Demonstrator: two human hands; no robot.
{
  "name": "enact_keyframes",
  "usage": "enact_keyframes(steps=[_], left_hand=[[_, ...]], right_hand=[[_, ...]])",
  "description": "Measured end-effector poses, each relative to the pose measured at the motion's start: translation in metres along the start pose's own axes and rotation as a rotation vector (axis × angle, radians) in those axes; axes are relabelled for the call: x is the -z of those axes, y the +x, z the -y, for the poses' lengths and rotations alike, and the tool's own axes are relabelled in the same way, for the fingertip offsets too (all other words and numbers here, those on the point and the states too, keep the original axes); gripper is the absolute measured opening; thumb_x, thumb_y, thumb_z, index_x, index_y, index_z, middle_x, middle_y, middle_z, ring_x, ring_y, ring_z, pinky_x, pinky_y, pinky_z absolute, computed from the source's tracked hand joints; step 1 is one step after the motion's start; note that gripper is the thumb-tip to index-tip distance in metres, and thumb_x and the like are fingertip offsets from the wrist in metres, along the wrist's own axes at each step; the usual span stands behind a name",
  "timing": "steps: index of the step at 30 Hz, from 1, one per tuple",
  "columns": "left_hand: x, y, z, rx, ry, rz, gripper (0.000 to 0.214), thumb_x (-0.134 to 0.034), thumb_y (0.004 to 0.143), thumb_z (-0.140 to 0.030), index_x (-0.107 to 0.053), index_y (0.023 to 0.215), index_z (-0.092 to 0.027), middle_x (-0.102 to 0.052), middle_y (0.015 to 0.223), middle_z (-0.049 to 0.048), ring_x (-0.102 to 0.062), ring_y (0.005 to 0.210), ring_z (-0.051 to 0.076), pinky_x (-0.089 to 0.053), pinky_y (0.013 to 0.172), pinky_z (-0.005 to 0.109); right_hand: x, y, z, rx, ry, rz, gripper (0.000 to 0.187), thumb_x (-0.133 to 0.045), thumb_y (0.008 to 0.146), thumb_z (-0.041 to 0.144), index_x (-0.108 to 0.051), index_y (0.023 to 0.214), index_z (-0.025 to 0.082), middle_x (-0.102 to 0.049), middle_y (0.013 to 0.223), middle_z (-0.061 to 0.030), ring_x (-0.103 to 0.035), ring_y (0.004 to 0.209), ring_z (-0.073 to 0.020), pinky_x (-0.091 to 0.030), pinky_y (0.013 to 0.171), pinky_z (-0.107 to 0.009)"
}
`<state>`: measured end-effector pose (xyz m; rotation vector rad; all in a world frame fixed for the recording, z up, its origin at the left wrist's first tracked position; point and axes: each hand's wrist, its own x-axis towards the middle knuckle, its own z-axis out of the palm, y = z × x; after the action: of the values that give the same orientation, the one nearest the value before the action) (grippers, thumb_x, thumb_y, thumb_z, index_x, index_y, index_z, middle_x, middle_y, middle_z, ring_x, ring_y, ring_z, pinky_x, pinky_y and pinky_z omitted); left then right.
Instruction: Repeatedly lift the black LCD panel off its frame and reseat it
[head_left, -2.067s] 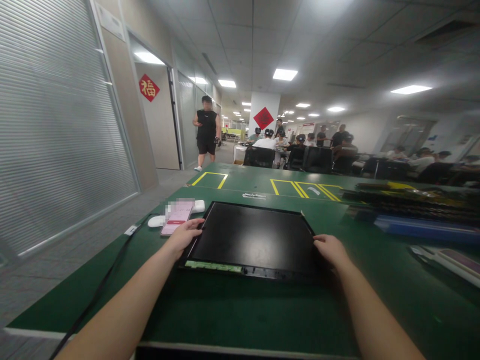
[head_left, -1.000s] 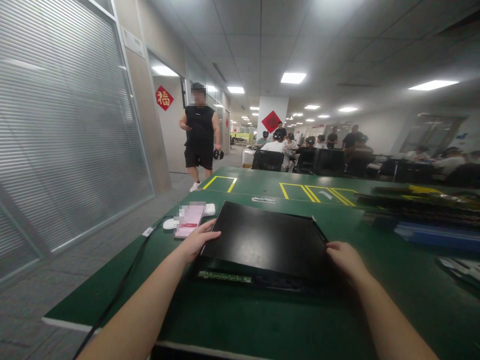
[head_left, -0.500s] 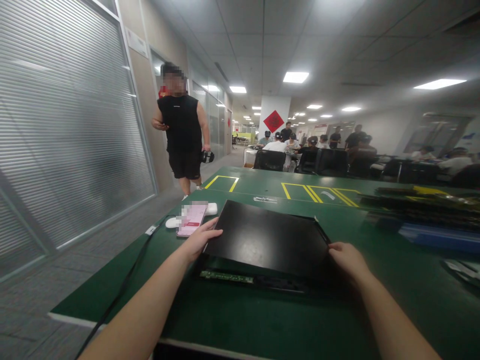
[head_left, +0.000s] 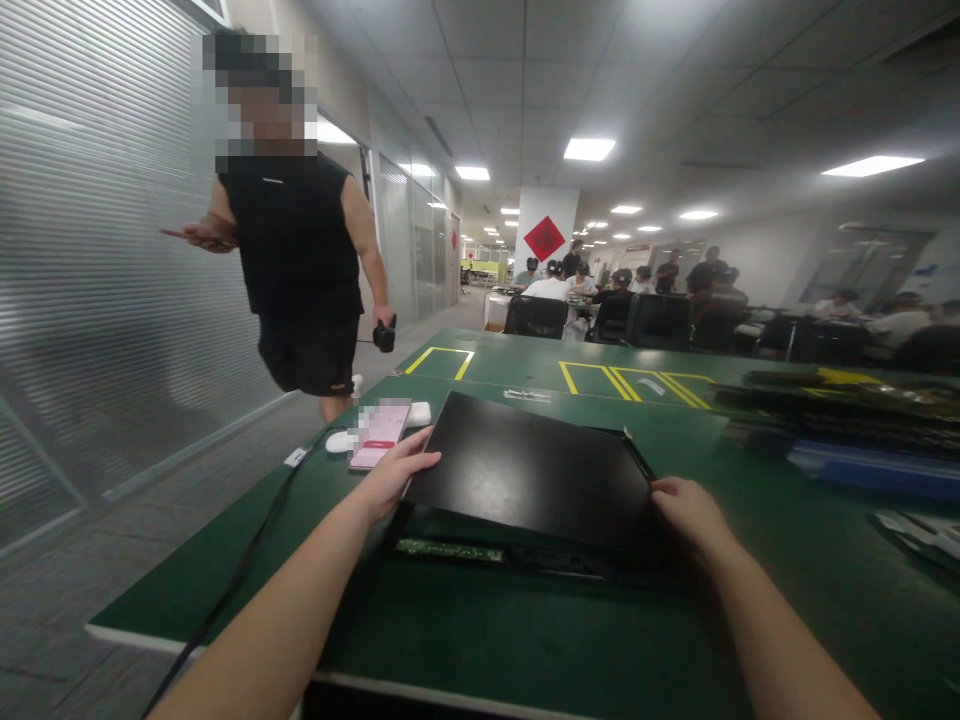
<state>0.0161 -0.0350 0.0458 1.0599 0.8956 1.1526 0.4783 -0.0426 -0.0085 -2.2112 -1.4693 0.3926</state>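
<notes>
A black, flat, glossy display panel [head_left: 532,470] lies tilted over a thin dark frame [head_left: 555,562] on the green table. My left hand [head_left: 399,470] grips the panel's left edge, thumb on top and fingers underneath. At the right edge my right hand [head_left: 688,508] is closed in a pinch; whether it holds the panel alone or the frame's rim too, I cannot tell. Below the panel's near edge shows a narrow green circuit board [head_left: 450,550] in the frame. The panel hides the rest of the frame.
A phone [head_left: 379,437] and white mouse-like objects lie beyond my left hand on the green table [head_left: 517,640]. A black cable [head_left: 262,550] crosses the left edge. Dark stacked parts [head_left: 825,405] and a blue tray [head_left: 862,468] stand right. A person [head_left: 296,240] walks past at left.
The person at left has come closer and moved left. My hands and the panel keep nearly the same pose, with a slight shift of the whole view.
</notes>
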Motion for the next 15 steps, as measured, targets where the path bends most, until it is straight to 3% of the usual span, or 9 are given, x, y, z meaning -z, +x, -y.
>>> enact_keyframes(steps=[6, 8, 11, 15], left_hand=[[-0.007, -0.005, -0.005, -0.129, 0.007, 0.022, 0.073, -0.083, 0.063, -0.026, -0.064, 0.133, -0.021, -0.067, 0.131, 0.0107, -0.062, 0.12, 0.034, -0.049, 0.103, 0.041], [-0.01, -0.007, -0.006, -0.178, 0.009, 0.019, 0.073, -0.084, 0.064, -0.027, -0.063, 0.134, -0.021, -0.065, 0.135, 0.0104, -0.058, 0.126, 0.034, -0.045, 0.107, 0.041], [-0.012, -0.008, -0.005, -0.218, 0.005, -0.006, 0.074, -0.082, 0.064, -0.028, -0.062, 0.135, -0.023, -0.064, 0.137, 0.0089, -0.055, 0.13, 0.033, -0.044, 0.108, 0.039], [-0.01, -0.007, -0.006, -0.171, -0.034, -0.057, 0.076, -0.076, 0.066, -0.027, -0.057, 0.14, -0.025, -0.068, 0.131, 0.0061, -0.061, 0.121, 0.033, -0.049, 0.103, 0.04]], right_hand=[[0.001, -0.001, 0.005, -0.064, 0.073, -0.111, 0.059, -0.047, 0.088, 0.04, -0.053, 0.142, 0.016, -0.072, 0.102, -0.0121, -0.068, 0.095, -0.0266, -0.049, 0.079, -0.035], [0.0, 0.001, 0.005, -0.065, 0.124, -0.124, 0.056, -0.045, 0.089, 0.042, -0.06, 0.135, 0.015, -0.071, 0.108, -0.0145, -0.066, 0.103, -0.028, -0.048, 0.086, -0.036], [-0.003, 0.005, 0.003, -0.084, 0.286, -0.143, 0.042, -0.051, 0.085, 0.042, -0.073, 0.11, 0.015, -0.07, 0.116, -0.0151, -0.062, 0.114, -0.0294, -0.046, 0.095, -0.037], [-0.001, 0.002, 0.006, -0.196, 0.708, -0.058, 0.031, -0.064, 0.073, 0.041, -0.074, 0.092, 0.019, -0.075, 0.101, -0.0111, -0.068, 0.098, -0.0278, -0.052, 0.081, -0.036]])
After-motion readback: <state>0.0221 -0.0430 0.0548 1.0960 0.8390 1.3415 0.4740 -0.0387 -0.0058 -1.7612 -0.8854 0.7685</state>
